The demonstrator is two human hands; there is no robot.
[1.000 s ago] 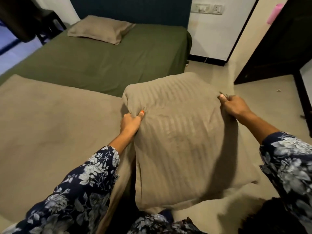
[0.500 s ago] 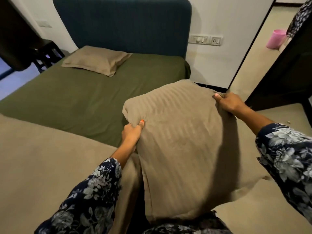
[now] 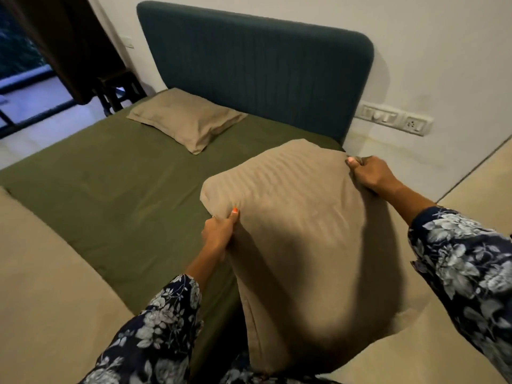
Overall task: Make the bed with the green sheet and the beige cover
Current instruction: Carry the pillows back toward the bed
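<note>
i hold the beige pillow (image 3: 299, 231) at centre right of the frame, above the green sheet (image 3: 124, 195). my left hand (image 3: 219, 231) and right hand (image 3: 371, 173) each pinch an upper corner. it looks soft and light; corner grips should suit it.

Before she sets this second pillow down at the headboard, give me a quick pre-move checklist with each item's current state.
1. Left hand grips the striped beige pillow at its left edge: ok.
2. Right hand pinches the pillow's far right corner: ok.
3. Olive green sheet lies flat over the mattress: ok.
4. Spot beside the flat beige pillow, below the teal padded headboard, shows bare sheet: ok.
5. Plain beige cover lies only over the near part of the bed, not yet drawn up: not ok.
6. Sheet tucked along the right side: cannot tell, hidden by the pillow.
</note>
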